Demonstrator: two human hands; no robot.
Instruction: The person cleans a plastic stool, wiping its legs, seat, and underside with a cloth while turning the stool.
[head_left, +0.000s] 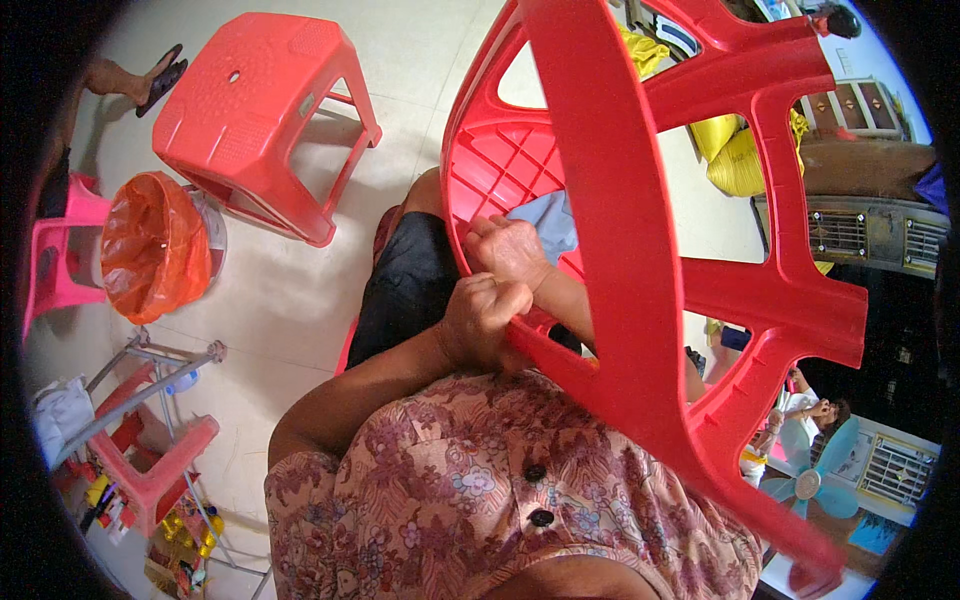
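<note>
A large red plastic seat with legs (622, 165) lies tipped in front of my chest, its legs pointing right and its ribbed underside showing. My left hand (484, 319) is closed around its near rim, close to my lap. From behind a broad red band my right arm reaches into the hollow. There my right hand (506, 247) rests with curled fingers just above the left one, at the inner side of the rim. A blue-grey cloth (547, 221) lies against the ribs right beside it. Whether those fingers hold the cloth or the rim is not clear.
A red plastic stool (247, 97) stands at upper left, near a bin with an orange bag (154, 247) and a pink chair (67, 255). A metal-tube frame (142, 390) is lower left. Yellow sacks (739, 161), a blue-bladed fan (808, 484) and a person (806, 416) appear at right.
</note>
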